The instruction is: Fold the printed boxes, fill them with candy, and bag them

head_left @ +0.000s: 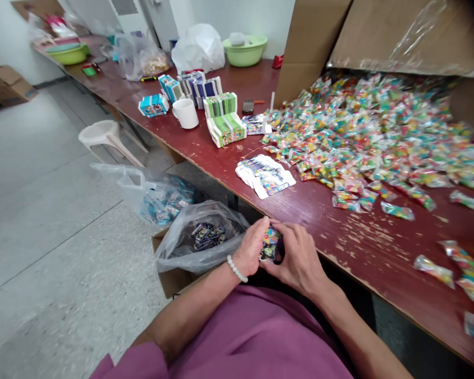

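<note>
Small, dark box point(270, 244), brightly multicoloured printed front.

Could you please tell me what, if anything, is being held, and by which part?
A small dark printed packet, by its opposite sides: the left hand lies along one, the right hand curls around the other.

And here we have a worn dark-red counter point(363, 247) flecked with pale scuffs, green, red and yellow showing through the clear candy wrappers point(363, 131); a plain white mug point(185, 113), a lime-green basin point(245, 51), a purple shirt point(253, 337), and multicoloured print over black on the small packet point(270, 244).
</note>
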`<state>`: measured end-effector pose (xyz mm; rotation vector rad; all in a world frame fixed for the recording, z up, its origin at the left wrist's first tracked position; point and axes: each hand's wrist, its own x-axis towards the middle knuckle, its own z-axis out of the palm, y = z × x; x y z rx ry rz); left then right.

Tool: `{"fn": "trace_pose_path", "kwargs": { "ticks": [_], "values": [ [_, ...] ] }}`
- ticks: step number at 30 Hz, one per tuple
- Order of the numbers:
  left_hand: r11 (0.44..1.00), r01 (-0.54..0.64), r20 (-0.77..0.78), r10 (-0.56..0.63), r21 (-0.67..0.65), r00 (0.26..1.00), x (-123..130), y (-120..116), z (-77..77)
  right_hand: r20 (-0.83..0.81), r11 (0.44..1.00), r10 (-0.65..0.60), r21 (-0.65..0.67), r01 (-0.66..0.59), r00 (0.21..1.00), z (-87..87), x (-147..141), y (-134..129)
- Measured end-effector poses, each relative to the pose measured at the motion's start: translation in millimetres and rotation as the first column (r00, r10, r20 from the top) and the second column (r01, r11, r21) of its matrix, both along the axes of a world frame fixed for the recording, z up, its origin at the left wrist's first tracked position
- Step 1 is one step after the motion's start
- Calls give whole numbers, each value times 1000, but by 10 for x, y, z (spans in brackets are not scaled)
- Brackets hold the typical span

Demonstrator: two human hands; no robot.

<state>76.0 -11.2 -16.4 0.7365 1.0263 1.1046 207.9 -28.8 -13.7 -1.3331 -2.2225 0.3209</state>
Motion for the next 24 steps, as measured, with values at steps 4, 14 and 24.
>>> {"fn": "trace_pose_path", "kwargs": {
  "ticks": [4,14,24],
  "values": [
    [979,26,-554,93,203,827,-622,107,-77,-115,999,43,-15,-45,992,-10,66,176],
    [851,237,-867,390,468,310,-743,948,118,-252,928,-371,-66,367,894,-168,296,1133],
    [876,453,-966,239,168,-103,-313,1355,108,226,761,-515,-324,563,827,111,2,1601]
  ]
}}
